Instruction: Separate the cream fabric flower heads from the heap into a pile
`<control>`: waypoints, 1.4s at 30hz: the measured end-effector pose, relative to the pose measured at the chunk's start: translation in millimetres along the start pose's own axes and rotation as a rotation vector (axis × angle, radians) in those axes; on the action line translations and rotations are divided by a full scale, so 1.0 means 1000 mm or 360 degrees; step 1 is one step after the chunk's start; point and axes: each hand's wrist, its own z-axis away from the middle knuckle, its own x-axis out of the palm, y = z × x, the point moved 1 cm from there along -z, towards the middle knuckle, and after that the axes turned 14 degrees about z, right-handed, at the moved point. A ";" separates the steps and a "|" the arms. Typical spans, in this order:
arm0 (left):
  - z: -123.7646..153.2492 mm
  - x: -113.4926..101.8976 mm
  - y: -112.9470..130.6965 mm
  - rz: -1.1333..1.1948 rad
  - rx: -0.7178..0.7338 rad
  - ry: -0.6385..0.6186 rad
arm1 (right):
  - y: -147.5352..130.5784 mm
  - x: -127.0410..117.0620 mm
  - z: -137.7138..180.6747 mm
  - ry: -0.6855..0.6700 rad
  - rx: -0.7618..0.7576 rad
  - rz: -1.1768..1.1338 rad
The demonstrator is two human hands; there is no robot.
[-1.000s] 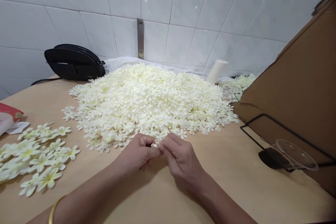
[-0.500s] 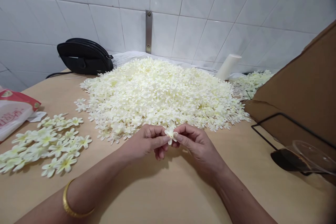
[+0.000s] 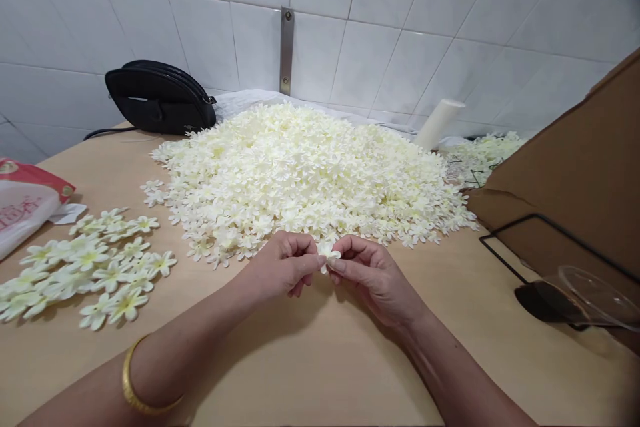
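A small white artificial flower (image 3: 327, 252) is pinched between both my hands, just in front of a large heap of similar flowers (image 3: 310, 173). My left hand (image 3: 287, 265) grips its left side with thumb and forefinger. On the other side, the thumb and fingers of my right hand (image 3: 373, 273) hold a petal. Fingertips cover part of the flower, so its centre is hard to see. A gold bangle (image 3: 131, 380) circles my left wrist. To the left lie larger pale flowers with yellow centres (image 3: 93, 273), spread in a loose cluster.
A black bag (image 3: 160, 100) stands at the back left, and a red and white packet (image 3: 30, 203) lies at the left edge. A white roll (image 3: 440, 123) leans behind the heap. At right are a cardboard box (image 3: 565, 180) and glasses with a dark lens (image 3: 550, 302).
The left thumb has shifted over the flower, covering more of its centre. The fingers below have drawn in slightly. The whole view has tilted a little.
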 end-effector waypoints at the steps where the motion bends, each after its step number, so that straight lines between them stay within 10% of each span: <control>1: 0.000 0.001 -0.003 -0.0101 0.0051 0.0067 | 0.000 0.003 0.001 0.0059 -0.0019 0.0127; 9: 0.005 0.014 -0.016 -0.0654 0.0542 0.0491 | 0.002 0.021 0.007 0.0764 -0.0470 0.1284; 18: -0.001 0.012 -0.009 0.0045 0.0364 0.0332 | 0.000 0.009 -0.007 0.0200 -0.0187 -0.0023; 30: -0.005 0.001 -0.007 0.0425 0.0059 -0.0001 | -0.004 0.006 -0.003 -0.0040 -0.0157 -0.0033; 42: -0.005 -0.001 -0.008 0.0367 0.0258 0.0137 | 0.000 0.002 -0.005 -0.0162 0.0164 -0.0249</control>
